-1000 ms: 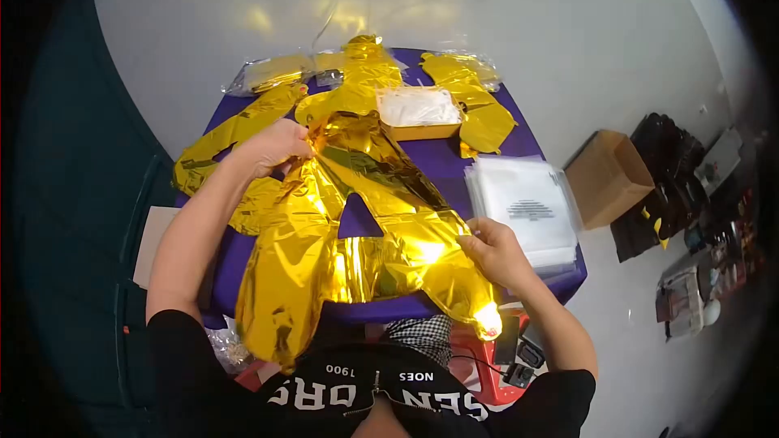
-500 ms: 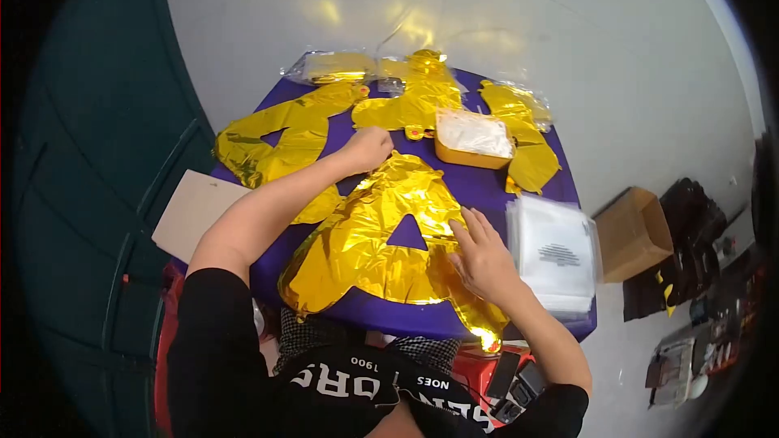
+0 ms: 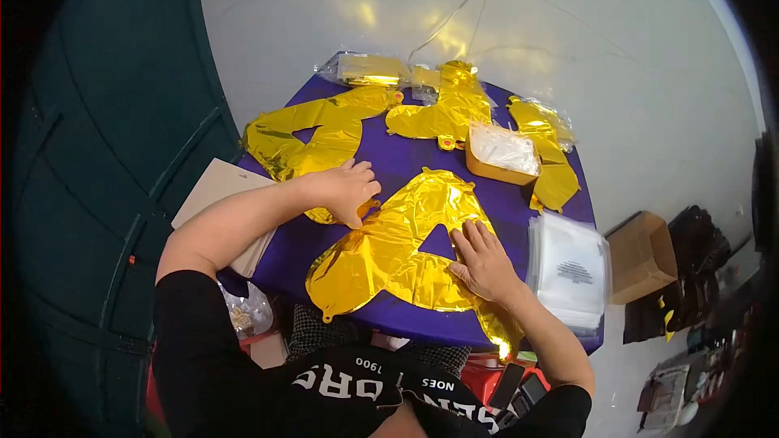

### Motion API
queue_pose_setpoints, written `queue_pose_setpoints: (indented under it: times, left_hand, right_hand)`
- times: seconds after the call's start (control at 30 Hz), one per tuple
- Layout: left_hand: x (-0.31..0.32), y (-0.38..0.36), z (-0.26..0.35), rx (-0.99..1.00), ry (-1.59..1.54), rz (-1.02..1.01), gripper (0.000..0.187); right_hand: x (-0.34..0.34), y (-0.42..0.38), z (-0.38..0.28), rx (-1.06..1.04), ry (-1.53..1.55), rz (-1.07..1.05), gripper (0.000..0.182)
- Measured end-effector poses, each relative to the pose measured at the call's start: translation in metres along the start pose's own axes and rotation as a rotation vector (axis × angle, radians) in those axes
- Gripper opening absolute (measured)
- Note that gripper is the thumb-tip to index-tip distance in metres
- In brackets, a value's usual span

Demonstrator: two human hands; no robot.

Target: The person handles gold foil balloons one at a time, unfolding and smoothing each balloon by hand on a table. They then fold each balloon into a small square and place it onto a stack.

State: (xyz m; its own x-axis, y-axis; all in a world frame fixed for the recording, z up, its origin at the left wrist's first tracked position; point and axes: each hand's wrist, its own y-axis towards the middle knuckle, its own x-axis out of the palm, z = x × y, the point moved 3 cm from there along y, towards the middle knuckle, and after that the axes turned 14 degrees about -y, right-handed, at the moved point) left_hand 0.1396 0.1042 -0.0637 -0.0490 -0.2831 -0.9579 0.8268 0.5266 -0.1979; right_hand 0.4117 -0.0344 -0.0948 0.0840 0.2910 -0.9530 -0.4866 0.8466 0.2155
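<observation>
A flat gold foil balloon shaped like the letter A point(image 3: 406, 231) lies in front of me on the purple tabletop point(image 3: 438, 326), its surface wrinkled. My right hand point(image 3: 487, 264) rests on the balloon's right leg, beside the triangular hole, with fingers stretched out. At the balloon's upper left edge is my left hand point(image 3: 347, 191), fingers apart and slightly bent, holding nothing. Part of a second gold A balloon point(image 3: 337, 142) lies just beyond that hand, its lower end overlapped by my forearm.
Behind stand more gold balloons point(image 3: 454, 109) and a yellow bin point(image 3: 497, 172) of thin white strips. Clear plastic bags point(image 3: 568, 272) are stacked at the right, near a cardboard box point(image 3: 645, 255). A cardboard sheet point(image 3: 213, 195) sticks out at the left edge. Foil packets point(image 3: 373, 71) lie at the back.
My left hand has moved from the balloon's top down to its left side, and its closed fingers have spread. My right hand stays on the right leg. The view has shifted slightly.
</observation>
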Motion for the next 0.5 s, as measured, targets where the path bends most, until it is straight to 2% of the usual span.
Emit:
queue_pose_setpoints:
  times: [0.3, 0.4, 0.5]
  left_hand:
    - [-0.001, -0.025, 0.0, -0.028, -0.031, -0.061, 0.062]
    - [-0.002, -0.029, 0.005, 0.069, -0.088, 0.112, 0.059]
    - [-0.002, -0.028, 0.023, 0.274, -0.142, 0.225, 0.058]
  right_hand:
    - [0.005, -0.008, -0.001, 0.047, -0.041, -0.032, 0.062]
    - [0.001, -0.009, -0.003, 0.051, -0.029, -0.058, 0.063]
    - [-0.003, -0.01, 0.003, 0.06, -0.003, -0.069, 0.064]
